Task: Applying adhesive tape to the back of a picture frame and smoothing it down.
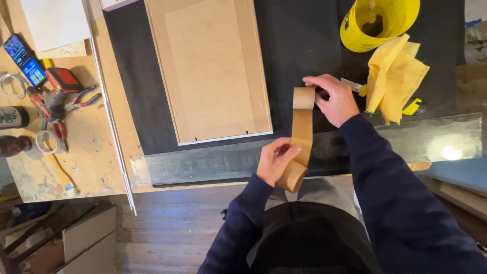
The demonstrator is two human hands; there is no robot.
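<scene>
My left hand [275, 160] grips a roll of brown paper tape [293, 175] near the table's front edge. A strip of the tape [302, 122] runs up from the roll to my right hand [332, 99], which pinches its curled free end over the black mat [299, 40]. A sheet of clear glass [385, 144] lies flat under the strip, along the front of the mat. Both arms are in dark blue sleeves.
A wooden frame back with a brown board [210, 68] lies on the mat to the left. Yellow cloth [395, 76], a yellow roll [378, 20] and a small blade tool [352, 85] sit at right. A phone [24, 60], pliers [76, 99] and a tape ring [48, 142] lie far left.
</scene>
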